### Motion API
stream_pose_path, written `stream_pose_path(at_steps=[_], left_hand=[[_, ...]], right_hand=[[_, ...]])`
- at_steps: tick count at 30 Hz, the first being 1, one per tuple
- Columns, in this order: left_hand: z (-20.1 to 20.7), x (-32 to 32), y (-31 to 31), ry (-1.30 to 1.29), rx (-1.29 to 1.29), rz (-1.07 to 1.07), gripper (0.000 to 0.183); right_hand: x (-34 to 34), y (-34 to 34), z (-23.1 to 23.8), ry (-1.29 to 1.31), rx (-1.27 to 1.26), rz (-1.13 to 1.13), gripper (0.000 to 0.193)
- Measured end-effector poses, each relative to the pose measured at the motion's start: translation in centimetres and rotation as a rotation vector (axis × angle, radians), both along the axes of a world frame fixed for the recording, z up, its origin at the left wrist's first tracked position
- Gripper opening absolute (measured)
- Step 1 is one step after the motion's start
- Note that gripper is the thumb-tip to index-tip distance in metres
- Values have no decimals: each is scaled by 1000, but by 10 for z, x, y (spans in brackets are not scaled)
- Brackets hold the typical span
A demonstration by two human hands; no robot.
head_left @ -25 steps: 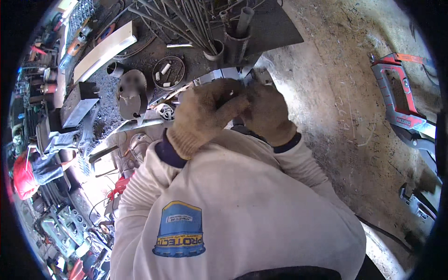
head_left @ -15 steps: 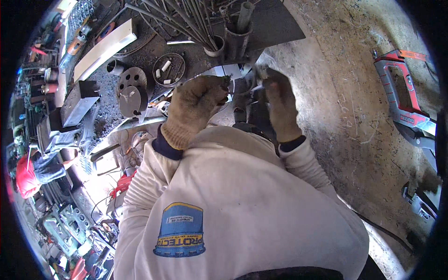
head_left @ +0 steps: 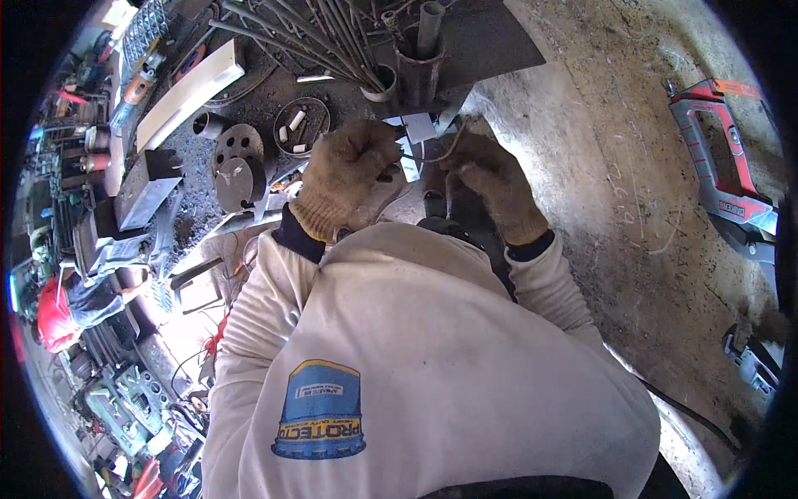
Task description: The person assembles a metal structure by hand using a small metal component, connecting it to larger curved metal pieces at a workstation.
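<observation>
Both of my hands wear brown knitted work gloves and are held up in front of my chest, at the bench's near edge. My left hand (head_left: 345, 175) is closed, its fingers curled round one end of a thin, bent wire (head_left: 436, 159). The wire curves across the gap to my right hand (head_left: 492, 183), whose fingers are also closed on it. The right fingertips are partly hidden behind the glove. Below and between the hands are pale flat pieces (head_left: 418, 127) and dark trousers.
On the bench stand a cup of long metal rods (head_left: 381, 86), a dark pipe holder (head_left: 420, 71), a round tin (head_left: 301, 116) with white sticks, and a disc with holes (head_left: 238, 158). A red-and-grey tool (head_left: 716, 150) is at right. Far left, a person in red (head_left: 58, 316) bends over.
My right hand was blurred with motion and more upright; now it is turned inward, nearer my left hand. The bent wire between them shows more plainly. My left hand has barely moved.
</observation>
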State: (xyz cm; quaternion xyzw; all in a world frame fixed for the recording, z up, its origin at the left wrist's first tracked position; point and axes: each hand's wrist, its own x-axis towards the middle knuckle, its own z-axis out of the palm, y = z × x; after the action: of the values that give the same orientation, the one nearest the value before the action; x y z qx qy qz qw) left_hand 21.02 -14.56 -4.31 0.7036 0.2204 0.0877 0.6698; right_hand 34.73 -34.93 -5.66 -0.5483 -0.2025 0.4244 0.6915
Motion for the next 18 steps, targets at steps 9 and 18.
stream_pose_path(at_steps=[9,18], left_hand=[[23,10,-3,19,24,44,25],[17,-5,15,173,299,107,24]], right_hand=[[25,11,-31,-350,-382,-180,24],[10,32,-27,-131,-222,-344,23]])
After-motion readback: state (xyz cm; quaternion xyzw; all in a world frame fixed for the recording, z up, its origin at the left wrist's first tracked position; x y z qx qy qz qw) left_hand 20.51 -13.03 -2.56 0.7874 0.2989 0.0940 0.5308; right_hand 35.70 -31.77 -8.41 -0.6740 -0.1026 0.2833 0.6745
